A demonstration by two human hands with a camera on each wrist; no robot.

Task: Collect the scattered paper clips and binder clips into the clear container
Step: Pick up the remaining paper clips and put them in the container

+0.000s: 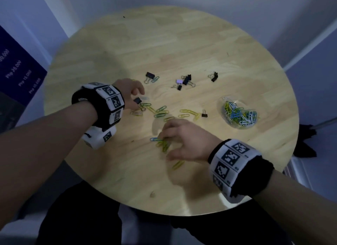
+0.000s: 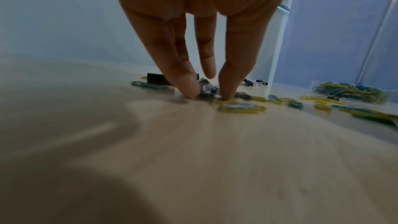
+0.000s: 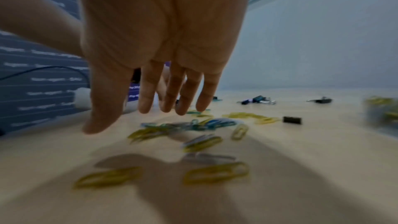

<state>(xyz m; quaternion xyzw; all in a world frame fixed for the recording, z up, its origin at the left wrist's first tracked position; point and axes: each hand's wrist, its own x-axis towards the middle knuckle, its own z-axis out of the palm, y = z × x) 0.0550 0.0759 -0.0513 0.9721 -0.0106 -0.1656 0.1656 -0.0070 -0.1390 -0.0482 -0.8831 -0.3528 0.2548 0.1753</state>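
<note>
Coloured paper clips [image 1: 161,112] lie scattered mid-table, and more paper clips [image 3: 202,142] lie under my right hand. My left hand [image 1: 136,98] reaches down and pinches a small black binder clip [image 1: 137,100] between thumb and fingertips; the left wrist view shows this binder clip [image 2: 207,90] against the wood. My right hand [image 1: 165,146] hovers with relaxed, spread fingers [image 3: 146,101] just over a blue and yellow cluster [image 1: 160,141], holding nothing. The clear container [image 1: 238,115], with several clips inside, sits to the right.
Other black binder clips lie farther back [image 1: 149,75] [image 1: 186,80] [image 1: 214,76], and one [image 1: 204,115] lies near the container. The round wooden table [image 1: 182,44] is bare at the back. A dark printed board [image 1: 20,69] stands at the left.
</note>
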